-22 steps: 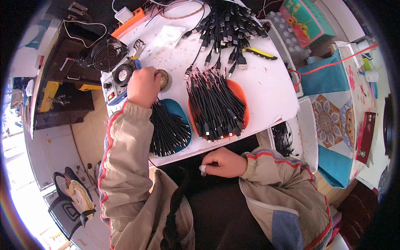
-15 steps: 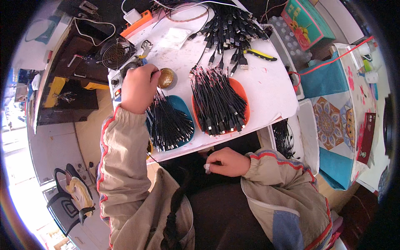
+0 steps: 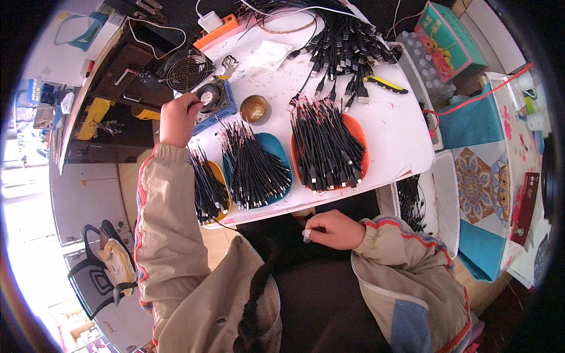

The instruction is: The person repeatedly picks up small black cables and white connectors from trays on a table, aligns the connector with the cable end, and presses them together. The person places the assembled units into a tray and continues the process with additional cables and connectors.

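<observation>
My left hand (image 3: 180, 122) is closed in a pinch beside a small blue device (image 3: 227, 106) with a round dark pot on top. Whatever its fingertips hold is too small to make out. A brown round bowl (image 3: 254, 109) stands right of the device. Black cables with bared reddish ends fill a yellow tray (image 3: 226, 207), a teal tray (image 3: 268, 141) and an orange tray (image 3: 354, 125) along the table's near side. Below the table edge, in front of my body, my right hand (image 3: 335, 230) has curled fingers. A small white patch shows at its fingertips; anything held is unclear.
A heap of black USB cables (image 3: 335, 44) lies at the table's back, with yellow-black cutters (image 3: 385, 85) beside it. A round-grilled fan (image 3: 188, 72) and an orange power strip (image 3: 216, 32) stand back left. Right of the table is a white bin (image 3: 444, 197).
My left hand has moved left from over the pot, uncovering the blue device and the yellow tray. The whole view has shifted slightly. My right hand stays curled below the table edge.
</observation>
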The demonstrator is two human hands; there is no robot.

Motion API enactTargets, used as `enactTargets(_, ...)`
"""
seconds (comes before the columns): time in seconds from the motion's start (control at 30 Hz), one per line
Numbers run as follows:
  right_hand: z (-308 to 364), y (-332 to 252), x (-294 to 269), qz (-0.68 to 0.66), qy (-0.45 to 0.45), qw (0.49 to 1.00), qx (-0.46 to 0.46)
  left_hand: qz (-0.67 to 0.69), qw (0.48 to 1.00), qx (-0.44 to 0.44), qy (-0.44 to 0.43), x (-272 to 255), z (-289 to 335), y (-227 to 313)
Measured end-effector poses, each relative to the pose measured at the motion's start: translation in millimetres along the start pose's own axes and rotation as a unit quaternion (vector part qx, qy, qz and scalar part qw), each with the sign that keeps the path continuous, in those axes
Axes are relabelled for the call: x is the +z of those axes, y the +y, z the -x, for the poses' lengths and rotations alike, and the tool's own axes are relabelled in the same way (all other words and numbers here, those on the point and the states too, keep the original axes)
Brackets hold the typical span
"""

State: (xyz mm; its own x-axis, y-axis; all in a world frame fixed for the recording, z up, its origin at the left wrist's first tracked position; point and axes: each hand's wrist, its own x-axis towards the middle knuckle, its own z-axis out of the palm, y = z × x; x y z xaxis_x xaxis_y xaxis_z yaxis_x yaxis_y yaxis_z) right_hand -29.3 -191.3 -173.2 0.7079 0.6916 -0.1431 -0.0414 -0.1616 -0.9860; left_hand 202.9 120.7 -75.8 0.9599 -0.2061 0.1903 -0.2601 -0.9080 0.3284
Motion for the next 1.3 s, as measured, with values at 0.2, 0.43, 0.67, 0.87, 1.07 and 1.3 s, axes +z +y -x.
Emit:
enactTargets(0.2, -3.7, 2.8, -3.8, -0.011, 0.002, 1.0, 0.005, -0.047, 0.998, 0.026, -0.015, 5.8, -9.9, -13.5)
enactTargets(0.43, -8.6, 6.5, -3.8, -0.011, -0.007, 1.0, 0.01, -0.075, 0.996, 0.017, -0.053, 2.4, -16.6, -14.1)
enactTargets(0.67, -9.6, 8.9, -1.0, -0.003, -0.002, 1.0, 0.002, -0.119, 0.989, 0.052, -0.073, 2.6, -26.6, -15.2)
enactTargets(0.87, -2.1, -1.4, -0.2, 0.009, 0.001, 1.0, 0.001, -0.142, 0.987, 0.028, -0.068, 2.0, -27.0, -8.7)
enactTargets(1.07, 10.4, -15.5, 5.5, 0.033, 0.011, 0.999, -0.019, 0.079, 0.997, 0.003, 0.027, -28.0, 27.8, 37.7)
enactTargets(1.3, -3.9, -65.8, 21.5, 0.05, 0.168, 0.96, -0.22, 0.744, 0.657, -0.114, 0.042, -50.8, 167.4, 145.9)
